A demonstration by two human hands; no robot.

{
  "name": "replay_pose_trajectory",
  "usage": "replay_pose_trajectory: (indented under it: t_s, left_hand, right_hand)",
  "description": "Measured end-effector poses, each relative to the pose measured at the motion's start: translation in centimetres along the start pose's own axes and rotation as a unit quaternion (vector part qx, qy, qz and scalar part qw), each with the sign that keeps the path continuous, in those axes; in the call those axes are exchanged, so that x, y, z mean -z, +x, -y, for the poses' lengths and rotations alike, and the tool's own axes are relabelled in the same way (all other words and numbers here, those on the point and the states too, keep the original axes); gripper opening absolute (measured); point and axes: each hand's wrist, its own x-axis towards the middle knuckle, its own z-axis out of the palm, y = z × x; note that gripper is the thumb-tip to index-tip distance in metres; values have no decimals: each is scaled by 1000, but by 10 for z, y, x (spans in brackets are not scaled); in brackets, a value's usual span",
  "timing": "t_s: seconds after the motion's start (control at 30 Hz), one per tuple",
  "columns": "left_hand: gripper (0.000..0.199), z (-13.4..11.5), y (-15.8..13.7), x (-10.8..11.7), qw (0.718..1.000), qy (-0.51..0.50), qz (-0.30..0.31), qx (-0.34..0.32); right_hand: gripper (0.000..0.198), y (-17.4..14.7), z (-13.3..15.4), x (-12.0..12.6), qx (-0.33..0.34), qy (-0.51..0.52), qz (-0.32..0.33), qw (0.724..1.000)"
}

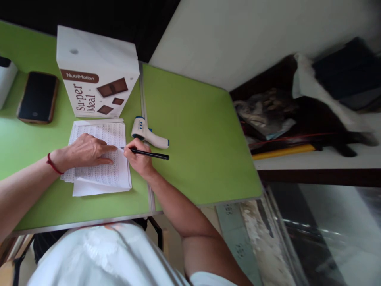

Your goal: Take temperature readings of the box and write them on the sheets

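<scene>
My right hand [139,158] is closed around a black pen [153,154], its tip at the right edge of the written lines on a sheet. Under my left hand [89,151] lies a small stack of white paper sheets [102,186], the top one covered in rows of small marks. That hand rests flat with thumb and forefinger apart, the forefinger pointing toward the pen tip. A red cord circles the left wrist. Just beyond my right hand lies a white and blue infrared thermometer [151,137], which the hand seems nearly to touch.
A white NutriMotion box [98,55] stands behind the papers on the green table [196,119]. Further left are a dark smartphone [38,97] and part of a white object [6,81]. A shelf [333,163] with bags and a yellow-handled item stands to the right.
</scene>
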Motion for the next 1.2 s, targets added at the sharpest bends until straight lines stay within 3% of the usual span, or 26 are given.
replay_pose_trajectory:
  t_s: [1.2]
  left_hand:
    - [48,-1,0,3,1000,10,24,8]
  right_hand:
    - [17,-1,-3,1,11,-4,-50,999]
